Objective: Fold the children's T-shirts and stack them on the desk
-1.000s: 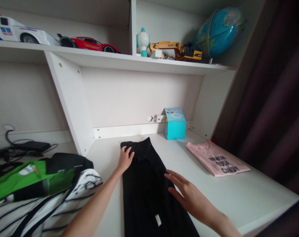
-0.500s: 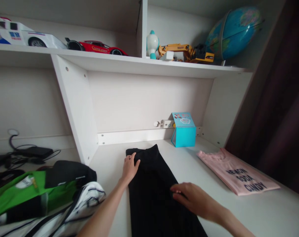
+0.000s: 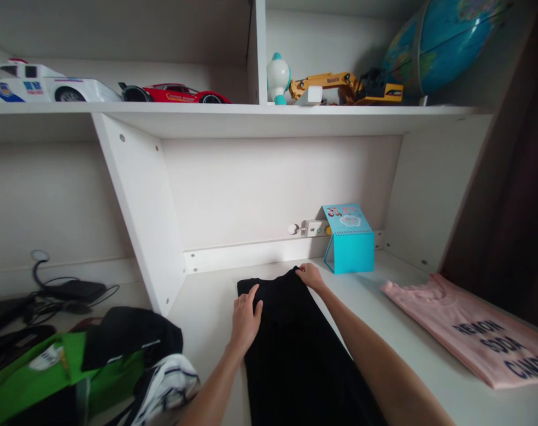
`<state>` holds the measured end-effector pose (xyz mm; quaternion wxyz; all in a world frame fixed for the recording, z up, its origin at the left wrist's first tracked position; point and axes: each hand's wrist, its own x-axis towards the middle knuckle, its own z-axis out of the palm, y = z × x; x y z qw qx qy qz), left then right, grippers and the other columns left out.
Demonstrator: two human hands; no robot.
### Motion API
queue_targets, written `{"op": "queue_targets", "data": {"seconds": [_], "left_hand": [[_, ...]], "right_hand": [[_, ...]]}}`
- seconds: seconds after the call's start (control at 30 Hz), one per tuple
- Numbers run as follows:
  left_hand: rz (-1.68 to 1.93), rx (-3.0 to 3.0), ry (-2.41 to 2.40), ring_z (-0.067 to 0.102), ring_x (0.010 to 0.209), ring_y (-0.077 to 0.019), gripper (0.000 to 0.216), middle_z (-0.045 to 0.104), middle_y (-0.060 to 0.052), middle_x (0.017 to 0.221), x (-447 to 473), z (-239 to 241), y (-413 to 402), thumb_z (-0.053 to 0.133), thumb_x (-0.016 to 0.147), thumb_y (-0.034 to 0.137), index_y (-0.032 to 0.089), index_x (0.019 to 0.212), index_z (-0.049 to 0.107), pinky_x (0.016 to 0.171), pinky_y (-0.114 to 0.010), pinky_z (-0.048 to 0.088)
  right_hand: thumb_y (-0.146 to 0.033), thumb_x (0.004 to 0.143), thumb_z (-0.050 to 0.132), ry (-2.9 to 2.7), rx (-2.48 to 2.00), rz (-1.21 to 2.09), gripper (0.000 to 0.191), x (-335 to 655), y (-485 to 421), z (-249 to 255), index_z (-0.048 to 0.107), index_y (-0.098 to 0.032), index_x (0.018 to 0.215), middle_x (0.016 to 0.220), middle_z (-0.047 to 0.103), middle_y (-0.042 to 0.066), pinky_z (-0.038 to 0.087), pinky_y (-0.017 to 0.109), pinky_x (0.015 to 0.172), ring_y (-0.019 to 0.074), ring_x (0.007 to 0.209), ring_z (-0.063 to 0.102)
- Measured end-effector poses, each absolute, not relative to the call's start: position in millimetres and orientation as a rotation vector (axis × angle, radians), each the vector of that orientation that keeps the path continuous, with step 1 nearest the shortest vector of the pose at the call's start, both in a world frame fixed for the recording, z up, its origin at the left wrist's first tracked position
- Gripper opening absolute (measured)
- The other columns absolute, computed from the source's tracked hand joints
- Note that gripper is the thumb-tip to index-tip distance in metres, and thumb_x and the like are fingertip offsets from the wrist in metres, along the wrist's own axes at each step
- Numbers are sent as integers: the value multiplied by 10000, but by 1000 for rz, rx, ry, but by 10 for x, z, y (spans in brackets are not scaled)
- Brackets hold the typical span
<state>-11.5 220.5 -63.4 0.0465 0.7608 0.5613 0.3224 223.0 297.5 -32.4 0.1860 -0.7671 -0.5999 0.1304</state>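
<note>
Black trousers (image 3: 302, 355) lie lengthwise on the white desk, their waist end toward the back panel and their lower part running out of view at the bottom. On their upper left edge rests my left hand (image 3: 246, 316), fingers stretched out and thumb apart, pressing lightly on the cloth. My right hand (image 3: 310, 276) pinches the upper right corner of the waist, its fingertips closed on the fabric. Part of the right edge is hidden behind my right forearm.
A folded pink T-shirt (image 3: 477, 331) lies at the right. Behind stands a blue desk calendar (image 3: 353, 251) beside a power socket (image 3: 316, 228). Green and black clothing (image 3: 131, 337) is heaped at the left near cables (image 3: 73, 293). Overhead, a shelf (image 3: 233, 121) carries toy cars and a globe.
My right hand has moved from the trousers' right side up to the waist corner and pinches it. My left hand stays near the upper left edge. The view has shifted slightly.
</note>
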Motion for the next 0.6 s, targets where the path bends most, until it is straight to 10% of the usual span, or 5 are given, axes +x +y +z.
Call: {"op": "queue_targets", "data": {"seconds": [0.6], "left_hand": [[409,2340,1862,136,1370,-283,660,239,-46,1481,-43,-607,2177,195,870,606,237,1404,313,1087,-477,165]], "right_hand": [[-394,886,491,-2038,-1819,306,441,1877,2682,-506,437,-201,1279,1382,386,86,288,533,1025,263,1247,377]]}}
